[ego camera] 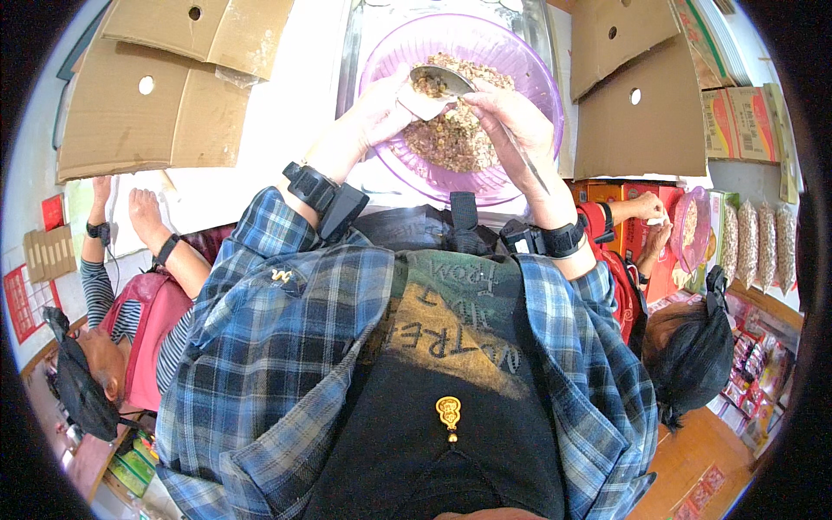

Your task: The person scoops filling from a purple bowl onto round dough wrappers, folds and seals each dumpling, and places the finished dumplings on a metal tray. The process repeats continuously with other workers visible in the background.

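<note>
My left hand [385, 110] holds a small pale dough wrapper [424, 106] over a purple plastic bowl [383, 62]. In my right hand [520, 120] is a metal spoon [463, 83], its handle running back under my palm. A lump of chopped filling lies in the spoon's bowl, right at the wrapper; whether some of it rests on the dough I cannot tell. Below both hands, a heap of brownish chopped filling [455, 146] lies in the purple bowl. That bowl sits on a shiny metal tray [349, 39].
Cardboard boxes with round holes stand at left [123, 123] and right [640, 130]. A co-worker [153, 338] is at my left. Another person [682, 344] at my right works by a smaller pink bowl [684, 221]. Several bagged goods [757, 244] line the right wall.
</note>
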Demonstrator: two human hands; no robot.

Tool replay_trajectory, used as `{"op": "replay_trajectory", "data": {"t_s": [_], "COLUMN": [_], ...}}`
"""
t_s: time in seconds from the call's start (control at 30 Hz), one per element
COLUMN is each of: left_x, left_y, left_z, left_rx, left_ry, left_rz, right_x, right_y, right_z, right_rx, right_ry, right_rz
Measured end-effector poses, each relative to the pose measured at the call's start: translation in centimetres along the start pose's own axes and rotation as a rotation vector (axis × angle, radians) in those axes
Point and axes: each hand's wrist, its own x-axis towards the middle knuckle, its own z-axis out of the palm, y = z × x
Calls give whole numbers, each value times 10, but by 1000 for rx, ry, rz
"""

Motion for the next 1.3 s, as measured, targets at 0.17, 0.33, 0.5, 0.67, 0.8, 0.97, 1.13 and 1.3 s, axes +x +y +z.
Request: {"op": "replay_trajectory", "data": {"t_s": [0.17,0.33,0.5,0.67,0.8,0.97,1.13,1.3], "left_x": [3,2,-2,-3,-2,-1,5,4], "left_y": [-1,0,1,3,2,-2,-5,-1], "left_z": [-2,4,13,14,13,3,-5,1], "left_rx": [-20,-52,-92,-36,-59,-15,400,-79], "left_ry": [47,51,75,7,-41,-16,-112,-136], "left_rz": [33,24,62,53,50,81,170,56], "right_x": [-3,-3,-3,-1,-2,-8,-19,-31], "right_y": [4,5,-2,-9,-13,1,35,46], "right_z": [1,2,4,2,2,-17,-36,-35], "right_rx": [-43,-178,-137,-25,-73,193,-221,-242], "right_ry": [-35,-54,105,195,152,183,169,208], "right_rz": [-41,-203,-113,70,64,325,344,255]}}
